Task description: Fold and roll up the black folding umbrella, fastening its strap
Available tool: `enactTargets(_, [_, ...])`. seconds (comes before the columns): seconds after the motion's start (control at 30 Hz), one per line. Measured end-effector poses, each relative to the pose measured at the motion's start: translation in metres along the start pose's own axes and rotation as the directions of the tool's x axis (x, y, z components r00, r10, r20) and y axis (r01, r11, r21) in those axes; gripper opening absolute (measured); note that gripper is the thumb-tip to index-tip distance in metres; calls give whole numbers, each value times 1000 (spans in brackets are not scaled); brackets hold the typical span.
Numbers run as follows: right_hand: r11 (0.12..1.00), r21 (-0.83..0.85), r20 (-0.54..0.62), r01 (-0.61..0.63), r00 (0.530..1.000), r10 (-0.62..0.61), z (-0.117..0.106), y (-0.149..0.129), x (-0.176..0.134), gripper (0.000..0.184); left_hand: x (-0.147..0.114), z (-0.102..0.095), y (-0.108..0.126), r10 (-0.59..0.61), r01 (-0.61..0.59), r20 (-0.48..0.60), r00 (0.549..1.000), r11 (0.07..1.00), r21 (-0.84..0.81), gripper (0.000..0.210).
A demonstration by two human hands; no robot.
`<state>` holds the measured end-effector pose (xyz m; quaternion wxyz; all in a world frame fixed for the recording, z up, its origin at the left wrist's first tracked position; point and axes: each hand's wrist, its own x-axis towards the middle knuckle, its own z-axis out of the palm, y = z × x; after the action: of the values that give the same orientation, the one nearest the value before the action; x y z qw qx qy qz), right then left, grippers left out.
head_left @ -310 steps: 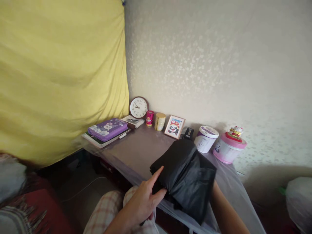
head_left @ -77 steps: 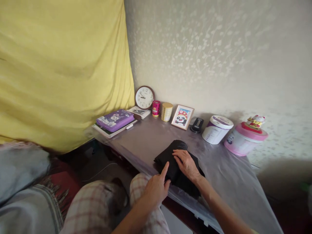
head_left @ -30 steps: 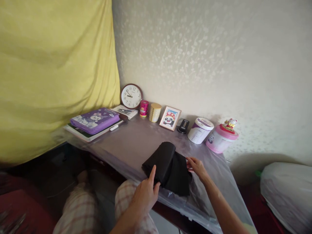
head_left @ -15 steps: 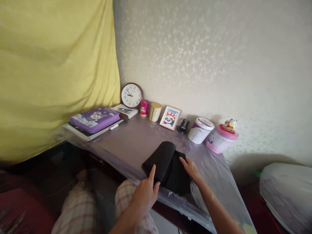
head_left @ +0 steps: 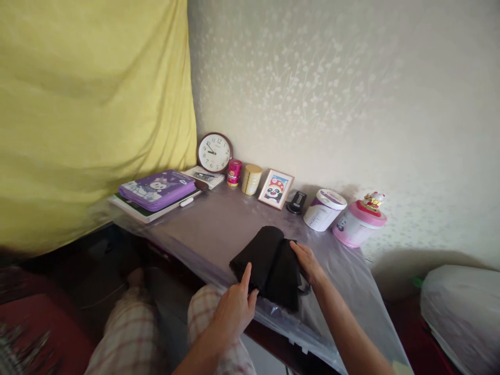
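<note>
A folded black cloth (head_left: 260, 255) lies near the front edge of the table, with a rounded fold on its left part and a flatter layer on its right. My left hand (head_left: 235, 307) grips its near left edge, index finger stretched over the top and thumb by the front edge. On the other side, my right hand (head_left: 307, 260) has the right edge pinched, thumb on top and the other fingers mostly hidden beneath. That right edge is slightly raised from the plastic-covered table (head_left: 211, 229).
Along the wall stand a clock (head_left: 214, 152), a pink can (head_left: 234, 173), a yellow-lidded jar (head_left: 251, 179), a framed panda picture (head_left: 275, 189), a small black device (head_left: 297, 202), a white tub (head_left: 324, 210) and a pink-lidded tub (head_left: 358, 225). A purple case (head_left: 157, 190) lies at left.
My right hand has lifted the cloth's right edge and turned it inward, so the right layer looks narrower. My left hand keeps its place on the cloth. The view has shifted slightly.
</note>
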<state>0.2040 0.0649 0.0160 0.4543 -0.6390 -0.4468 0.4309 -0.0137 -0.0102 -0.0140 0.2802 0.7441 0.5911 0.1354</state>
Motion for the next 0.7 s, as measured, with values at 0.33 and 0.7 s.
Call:
enactTargets(0.33, [1000, 15, -5, 12, 1000, -11, 31, -10, 19, 25, 2, 0, 1, 33, -32, -35, 999, 999, 28, 62])
enactTargets(0.7, [812, -183, 195, 555, 830, -523, 26, 19, 35, 38, 2, -2, -3, 9, -9, -20, 1000, 1000, 14, 63])
